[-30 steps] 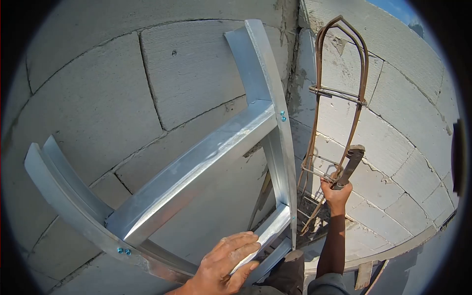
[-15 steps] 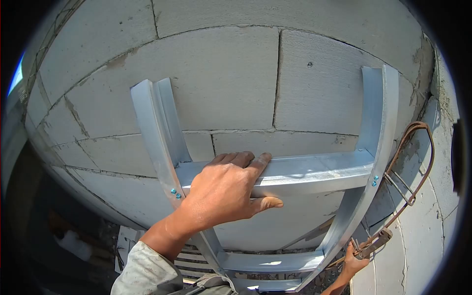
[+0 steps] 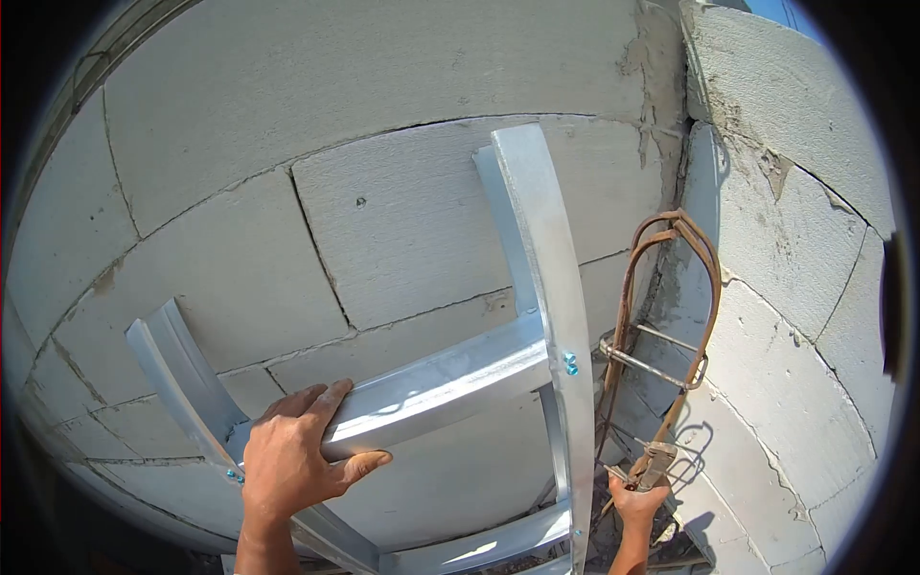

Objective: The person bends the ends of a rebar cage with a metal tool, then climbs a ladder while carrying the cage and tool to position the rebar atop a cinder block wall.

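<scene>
silvery metal ladder (image 3: 548,251) propped against grey block wall (image 3: 383,96), rusty tool (image 3: 657,462) upright beside bent rebar cage (image 3: 678,223)

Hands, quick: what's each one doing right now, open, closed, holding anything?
Left hand: closed on the rung, fingers over it, thumb under.
Right hand: closed on a rusty tool by the rebar.

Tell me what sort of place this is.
Most likely a building site: unplastered block walls with rough mortar joints, a rusty rebar cage standing in the corner, and a metal ladder leaning against the wall.
</scene>
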The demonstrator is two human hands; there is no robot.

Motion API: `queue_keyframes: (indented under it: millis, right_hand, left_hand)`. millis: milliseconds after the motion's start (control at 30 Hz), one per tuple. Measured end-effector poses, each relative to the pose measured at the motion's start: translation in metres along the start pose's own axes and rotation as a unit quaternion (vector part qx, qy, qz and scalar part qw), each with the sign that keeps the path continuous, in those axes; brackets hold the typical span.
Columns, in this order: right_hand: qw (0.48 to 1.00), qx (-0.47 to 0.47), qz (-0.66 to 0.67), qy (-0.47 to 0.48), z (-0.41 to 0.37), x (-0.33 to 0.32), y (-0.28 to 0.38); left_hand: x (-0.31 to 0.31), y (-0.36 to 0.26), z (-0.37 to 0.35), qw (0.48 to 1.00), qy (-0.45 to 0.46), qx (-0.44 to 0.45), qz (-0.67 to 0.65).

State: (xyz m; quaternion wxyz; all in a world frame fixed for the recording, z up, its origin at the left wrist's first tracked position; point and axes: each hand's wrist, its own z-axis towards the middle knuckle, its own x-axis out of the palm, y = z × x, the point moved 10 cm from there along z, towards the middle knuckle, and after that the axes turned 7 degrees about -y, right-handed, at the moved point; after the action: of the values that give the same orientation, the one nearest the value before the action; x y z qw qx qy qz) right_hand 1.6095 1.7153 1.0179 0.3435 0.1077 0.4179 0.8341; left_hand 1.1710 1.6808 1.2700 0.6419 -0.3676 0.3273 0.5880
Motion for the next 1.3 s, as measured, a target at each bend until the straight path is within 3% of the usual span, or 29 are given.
queue_keyframes:
  millis: [67,167,367,433,500,533,600,667,733,933,1033,1067,1167,1300]
  right_hand:
    - [0.996,0.080,0.049,0.003,0.004,-0.009,-0.009]
    - [0.994,0.097,0.044,-0.023,0.022,-0.031,-0.012]
    - [0.995,0.090,0.017,-0.047,0.063,-0.072,-0.027]
    - [0.997,-0.009,-0.079,0.000,0.083,-0.077,-0.006]
    - [0.996,0.033,-0.077,-0.035,0.093,-0.096,-0.016]
    - [0.985,0.153,0.002,-0.076,0.089,-0.106,-0.042]
    - [0.985,0.100,-0.132,-0.043,0.112,-0.112,-0.011]
    - [0.987,0.118,-0.090,-0.064,0.128,-0.114,0.005]
    - [0.985,0.071,-0.150,-0.051,0.141,-0.123,0.014]
    - [0.985,0.062,-0.161,-0.027,0.159,-0.135,0.025]
    - [0.974,0.089,-0.206,-0.018,0.161,-0.146,0.023]
    - [0.973,0.050,-0.226,0.017,0.166,-0.143,0.032]
    - [0.985,0.137,-0.104,-0.022,0.167,-0.155,0.009]
    - [0.984,0.099,-0.144,0.018,0.186,-0.151,0.041]
  left_hand:
    - [-0.005,-0.005,0.001,1.000,-0.028,0.000,0.003]
    - [-0.012,-0.013,0.004,0.999,-0.045,-0.014,-0.001]
    - [-0.008,-0.012,0.011,0.998,-0.059,-0.025,-0.009]
    - [-0.008,-0.011,0.010,0.999,-0.050,-0.019,-0.003]
    - [-0.001,-0.010,0.010,0.999,-0.025,-0.014,-0.014]
    - [0.003,-0.008,0.010,0.999,-0.020,-0.014,-0.027]
    - [0.009,-0.007,0.009,0.999,0.000,-0.025,-0.022]
    - [0.013,-0.002,0.008,1.000,0.008,-0.022,-0.018]
    - [0.014,0.001,0.007,1.000,0.004,-0.009,-0.019]
    - [0.013,-0.002,0.009,1.000,0.021,-0.008,0.007]
    - [0.015,-0.001,0.008,0.998,0.037,-0.049,-0.022]
    - [0.012,0.000,0.011,0.998,0.026,-0.054,-0.022]
    - [0.004,-0.003,0.015,0.997,0.025,-0.072,0.002]
    - [-0.002,-0.002,0.013,0.997,0.015,-0.073,0.007]
